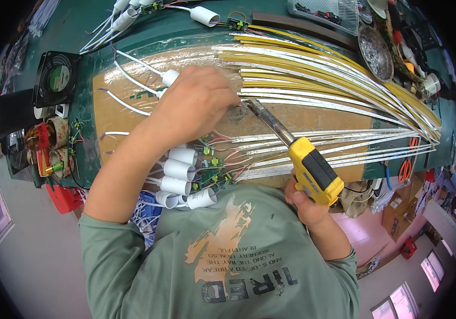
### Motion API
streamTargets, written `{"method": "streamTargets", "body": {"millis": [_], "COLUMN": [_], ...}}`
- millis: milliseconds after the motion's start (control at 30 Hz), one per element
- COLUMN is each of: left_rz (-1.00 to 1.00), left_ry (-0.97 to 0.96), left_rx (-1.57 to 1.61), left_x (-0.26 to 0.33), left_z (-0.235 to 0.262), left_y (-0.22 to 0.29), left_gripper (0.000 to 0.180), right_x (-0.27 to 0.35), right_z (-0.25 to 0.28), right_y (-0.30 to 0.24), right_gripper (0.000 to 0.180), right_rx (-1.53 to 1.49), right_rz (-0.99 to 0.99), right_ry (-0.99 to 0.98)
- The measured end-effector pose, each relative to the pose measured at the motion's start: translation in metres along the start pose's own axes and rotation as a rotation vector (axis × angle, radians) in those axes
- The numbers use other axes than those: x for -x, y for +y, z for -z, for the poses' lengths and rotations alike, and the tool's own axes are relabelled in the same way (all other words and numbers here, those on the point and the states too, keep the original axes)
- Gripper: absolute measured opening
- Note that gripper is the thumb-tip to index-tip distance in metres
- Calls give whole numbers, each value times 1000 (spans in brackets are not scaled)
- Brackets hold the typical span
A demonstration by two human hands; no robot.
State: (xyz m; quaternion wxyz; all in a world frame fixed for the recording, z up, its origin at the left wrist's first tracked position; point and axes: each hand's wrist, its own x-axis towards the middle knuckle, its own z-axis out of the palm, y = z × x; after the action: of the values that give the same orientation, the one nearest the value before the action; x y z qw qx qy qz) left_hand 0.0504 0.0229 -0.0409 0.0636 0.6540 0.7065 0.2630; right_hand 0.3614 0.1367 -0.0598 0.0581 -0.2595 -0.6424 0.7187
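Observation:
My left hand (198, 101) is closed with its fingertips pinched together near the ends of the LED strips (313, 102); what they hold is hidden behind the hand. A yellow and black soldering gun (315, 169) is gripped in my right hand (308, 204). Its metal barrel slants up and left, and the tip lies close beside my left fingertips at a strip end. Under and behind my left hand are white plastic end caps (169, 78) with white cables. More end caps (179, 169) lie nearer me, wired to small green circuit boards (209, 162) and strips.
A brown cardboard sheet (113, 95) covers part of the green table (92, 69). A black fan (56, 80) stands at the left. Far right are a metal dish (375, 53) and a clear plastic tray (326, 13). Orange-handled scissors (406, 167) lie at the right edge.

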Motion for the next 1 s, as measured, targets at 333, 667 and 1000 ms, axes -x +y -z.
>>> {"method": "streamTargets", "body": {"millis": [333, 667, 1000], "left_rz": [6, 6, -12], "left_ry": [12, 7, -38], "left_rx": [0, 4, 0], "left_x": [0, 0, -6], "left_z": [-1, 0, 2], "left_y": [0, 0, 2], "left_gripper": [9, 9, 18], "right_x": [0, -3, 2], "right_z": [-2, -3, 2], "right_y": [-1, -3, -13], "right_gripper": [67, 51, 67], "right_rx": [-112, -61, -191], "right_rz": [-25, -11, -77], "right_ry": [22, 23, 97]}}
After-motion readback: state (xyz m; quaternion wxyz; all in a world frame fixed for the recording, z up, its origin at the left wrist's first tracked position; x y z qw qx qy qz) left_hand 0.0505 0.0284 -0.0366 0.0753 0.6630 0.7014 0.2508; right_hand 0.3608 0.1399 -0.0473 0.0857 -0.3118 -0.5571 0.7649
